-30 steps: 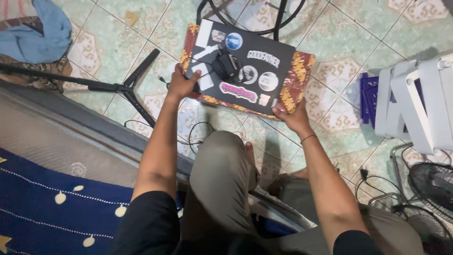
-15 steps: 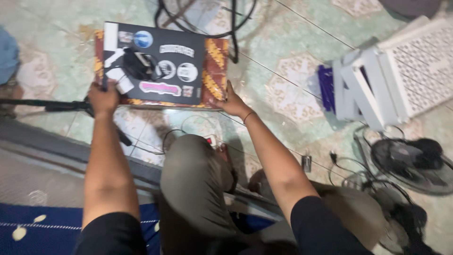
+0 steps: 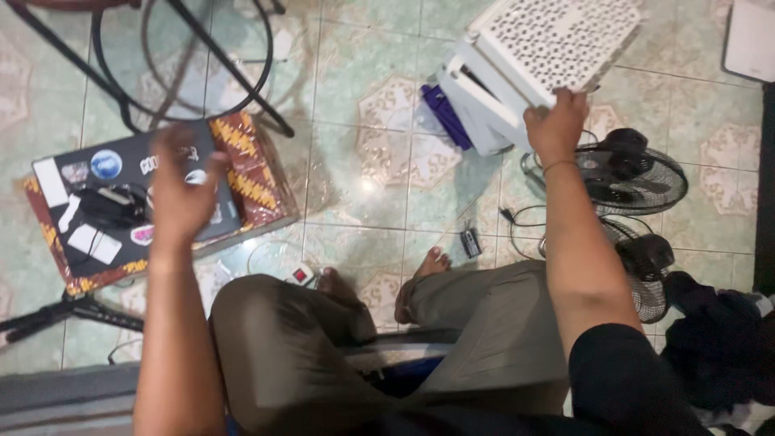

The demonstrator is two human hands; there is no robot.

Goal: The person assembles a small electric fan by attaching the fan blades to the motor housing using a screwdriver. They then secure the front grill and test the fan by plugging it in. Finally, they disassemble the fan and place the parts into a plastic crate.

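A person sits above a pale green tiled floor [image 3: 355,73] patterned with beige medallions, knees bent and bare feet on the tiles. The right hand [image 3: 555,123] is closed on the lower edge of a white perforated plastic rack [image 3: 557,36], fingers curled over its rim. The rack lies at the far right of the floor, tilted, its long axis running from the lower left up toward the far right corner, the perforated face turned upward. A purple piece [image 3: 446,115] shows beneath its white frame. The left hand [image 3: 182,190] hovers blurred over a black sticker-covered laptop [image 3: 97,206], fingers loosely spread, clamped on nothing. The laptop rests on a red and yellow patterned cloth [image 3: 250,173] at the left side of the floor, its long axis slanting slightly up toward the right, with a black adapter and cable [image 3: 109,203] on its lid. A black metal stand [image 3: 194,48] rises at the far left corner. Two black fans [image 3: 638,173] lie just beside the right forearm, cables trailing across the tiles. A dark bundle of clothing [image 3: 714,339] sits at the near right corner.
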